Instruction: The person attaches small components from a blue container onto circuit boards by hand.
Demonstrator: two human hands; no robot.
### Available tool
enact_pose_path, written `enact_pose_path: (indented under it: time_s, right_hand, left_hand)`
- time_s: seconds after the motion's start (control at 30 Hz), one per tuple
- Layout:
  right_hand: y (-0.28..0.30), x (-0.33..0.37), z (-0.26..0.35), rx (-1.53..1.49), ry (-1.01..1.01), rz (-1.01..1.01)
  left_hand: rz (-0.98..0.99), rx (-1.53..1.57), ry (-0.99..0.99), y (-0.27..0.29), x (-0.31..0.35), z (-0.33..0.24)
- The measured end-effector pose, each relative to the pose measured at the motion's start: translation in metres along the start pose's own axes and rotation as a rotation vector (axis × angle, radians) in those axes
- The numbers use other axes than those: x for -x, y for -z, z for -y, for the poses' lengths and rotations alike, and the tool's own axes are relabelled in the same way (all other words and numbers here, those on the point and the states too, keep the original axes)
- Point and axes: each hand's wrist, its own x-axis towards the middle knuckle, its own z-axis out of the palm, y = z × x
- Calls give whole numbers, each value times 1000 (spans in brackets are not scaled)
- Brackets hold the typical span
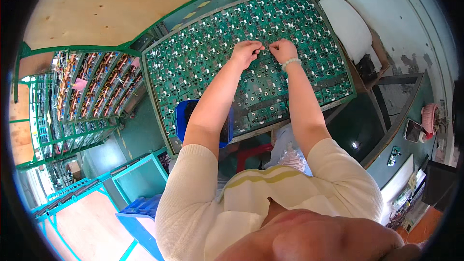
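Rows of green circuit boards (pixel 208 43), dotted with small dark and white parts, cover a large framed tray (pixel 152 95) in front of me. Over the middle of these boards, my left hand (pixel 245 54) is closed, thumb and fingertips pinched together. Close to its right, my right hand (pixel 284 50) is also closed in a pinch, with a pale bead bracelet (pixel 291 63) on that wrist. Whatever the fingertips hold is too small to make out. A blue bin (pixel 181 122) with dark contents sits at the tray's near left, partly hidden beneath my left forearm.
To the left stands a green rack (pixel 87 84) loaded with many wired parts. On the right, a side bench (pixel 386 174) bears a phone (pixel 412 130), a pink item (pixel 428 120) and a small board (pixel 394 155). A cardboard box (pixel 379 50) stands beyond the tray's right edge.
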Motion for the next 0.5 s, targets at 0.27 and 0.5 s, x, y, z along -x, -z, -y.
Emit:
enact_pose_path:
  time_s: [0.27, 0.5]
  right_hand:
    - [3, -2, 9, 111, -64, 18]
    - [11, -21, -4, -724, -229, -431]
  left_hand:
    - [-171, -470, -52, -7, -18, 14]
    - [-193, -920, -247, -5, -48, 30]
